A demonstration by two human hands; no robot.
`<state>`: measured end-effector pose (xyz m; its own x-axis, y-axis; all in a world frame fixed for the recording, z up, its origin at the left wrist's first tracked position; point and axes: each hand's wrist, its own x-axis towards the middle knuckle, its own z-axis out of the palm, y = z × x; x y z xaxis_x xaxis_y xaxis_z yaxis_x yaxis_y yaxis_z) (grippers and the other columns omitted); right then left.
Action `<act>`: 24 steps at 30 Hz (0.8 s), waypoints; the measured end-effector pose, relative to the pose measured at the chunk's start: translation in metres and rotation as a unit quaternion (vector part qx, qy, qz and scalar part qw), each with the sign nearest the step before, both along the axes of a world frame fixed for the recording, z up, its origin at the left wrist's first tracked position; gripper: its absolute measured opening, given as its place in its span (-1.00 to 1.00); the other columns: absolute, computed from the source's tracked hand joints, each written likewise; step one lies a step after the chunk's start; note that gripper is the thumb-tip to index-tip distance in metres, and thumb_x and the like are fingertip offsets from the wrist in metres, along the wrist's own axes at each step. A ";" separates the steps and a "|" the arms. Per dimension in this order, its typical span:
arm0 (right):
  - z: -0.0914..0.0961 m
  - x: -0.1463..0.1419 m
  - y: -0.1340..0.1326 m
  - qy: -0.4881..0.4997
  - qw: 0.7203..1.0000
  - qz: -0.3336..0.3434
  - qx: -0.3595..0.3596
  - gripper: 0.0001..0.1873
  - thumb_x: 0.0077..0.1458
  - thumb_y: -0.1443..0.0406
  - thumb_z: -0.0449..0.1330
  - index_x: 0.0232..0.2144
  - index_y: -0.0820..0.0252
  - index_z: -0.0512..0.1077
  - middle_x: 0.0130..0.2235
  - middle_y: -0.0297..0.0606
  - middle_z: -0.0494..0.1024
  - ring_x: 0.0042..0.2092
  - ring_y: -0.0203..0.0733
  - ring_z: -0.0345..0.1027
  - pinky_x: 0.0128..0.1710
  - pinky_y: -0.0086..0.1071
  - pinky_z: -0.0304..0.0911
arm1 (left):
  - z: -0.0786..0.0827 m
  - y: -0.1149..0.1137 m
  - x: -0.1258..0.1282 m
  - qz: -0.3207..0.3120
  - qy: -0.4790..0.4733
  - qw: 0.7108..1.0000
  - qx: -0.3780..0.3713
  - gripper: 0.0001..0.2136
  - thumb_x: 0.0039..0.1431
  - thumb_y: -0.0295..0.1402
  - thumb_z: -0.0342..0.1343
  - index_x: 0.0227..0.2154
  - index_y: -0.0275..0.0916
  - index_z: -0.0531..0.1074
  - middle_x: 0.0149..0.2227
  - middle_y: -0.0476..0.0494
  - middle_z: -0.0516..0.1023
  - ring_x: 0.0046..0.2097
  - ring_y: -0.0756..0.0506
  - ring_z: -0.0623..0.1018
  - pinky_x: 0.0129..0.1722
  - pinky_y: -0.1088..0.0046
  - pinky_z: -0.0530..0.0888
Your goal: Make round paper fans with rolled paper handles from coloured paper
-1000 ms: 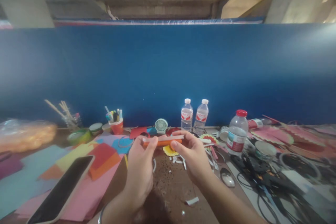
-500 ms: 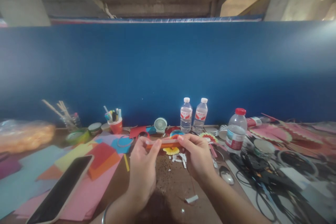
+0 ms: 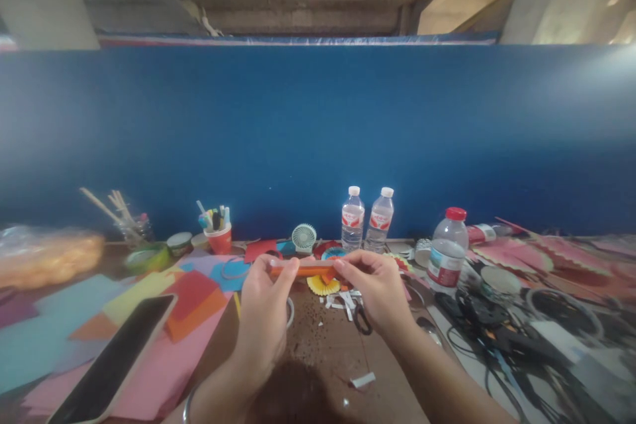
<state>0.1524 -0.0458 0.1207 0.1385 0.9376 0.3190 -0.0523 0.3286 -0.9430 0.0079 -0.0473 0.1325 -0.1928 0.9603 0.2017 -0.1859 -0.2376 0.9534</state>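
Note:
Between my two hands stretches a narrow folded strip of orange paper (image 3: 314, 269), level above the table. My left hand (image 3: 265, 305) pinches its left end between thumb and fingers. The right end is pinched by my right hand (image 3: 375, 291). Just beyond and below the strip lies a yellow pleated paper fan (image 3: 323, 285), with a blue pleated paper piece (image 3: 334, 252) behind it. White paper scraps (image 3: 342, 301) lie near my right hand, and a black scissors handle (image 3: 363, 320) shows beside it.
Coloured paper sheets (image 3: 193, 298) and a phone (image 3: 116, 358) lie on the left. A red cup of pens (image 3: 219, 238), a small fan (image 3: 304, 238) and two water bottles (image 3: 352, 222) stand at the back. A red-capped bottle (image 3: 448, 248) and black cables (image 3: 491, 324) are on the right.
Both hands keep their pinch on the paper strip. My left hand has shifted slightly left and the strip has tilted a little. The black scissors handle now shows beside my right hand.

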 end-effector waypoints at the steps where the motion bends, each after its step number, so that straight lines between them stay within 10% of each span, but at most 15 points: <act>1: -0.002 -0.001 0.000 0.010 1.000 -0.008 0.004 -0.78 -0.11 0.20 0.22 -0.59 0.27 0.45 -0.63 -0.35 0.39 -0.56 -0.34 0.21 -0.54 -0.46 0.09 | 0.000 0.000 0.000 0.005 0.014 1.000 0.003 -0.77 -0.05 -0.27 0.15 -0.52 -0.21 0.18 -0.62 0.11 0.37 -0.56 0.04 0.41 -0.45 0.52 0.35; 12: -0.007 -0.008 0.000 0.028 0.998 -0.050 0.029 -0.64 -0.01 0.13 0.11 -0.68 0.25 0.35 -0.70 -0.41 0.26 -0.62 -0.39 0.05 -0.62 -0.48 -0.06 | -0.004 -0.003 0.000 0.041 0.055 0.997 0.028 -0.78 -0.06 -0.27 0.15 -0.51 -0.22 0.21 -0.59 0.07 0.37 -0.53 0.02 0.42 -0.53 0.55 0.30; 20: 0.002 0.013 0.007 -0.120 0.981 -0.138 0.058 -0.62 0.07 0.10 0.00 -0.12 0.13 0.37 -0.29 -0.24 0.49 -0.28 -0.17 0.33 -0.26 -0.32 0.19 | -0.002 0.003 -0.003 -0.012 0.020 0.999 0.049 -0.77 -0.09 -0.32 0.18 -0.42 -0.20 0.23 -0.52 -0.03 0.48 -0.45 -0.06 0.50 -0.47 0.49 0.38; 24: 0.017 0.009 -0.007 -0.177 0.977 -0.077 0.087 -0.75 0.00 0.18 0.11 -0.25 0.13 0.42 -0.29 -0.26 0.49 -0.26 -0.17 0.34 -0.28 -0.34 0.22 | 0.003 0.000 -0.004 -0.068 0.067 0.995 0.026 -0.58 -0.17 -0.41 0.22 -0.17 -0.19 0.28 -0.57 -0.02 0.49 -0.53 -0.08 0.49 -0.50 0.43 0.40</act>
<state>0.1610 -0.0533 0.1380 0.1267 0.8414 0.5254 0.3301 0.4637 -0.8222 0.0044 -0.0477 0.1355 -0.0297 0.9633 0.2669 -0.0925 -0.2685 0.9588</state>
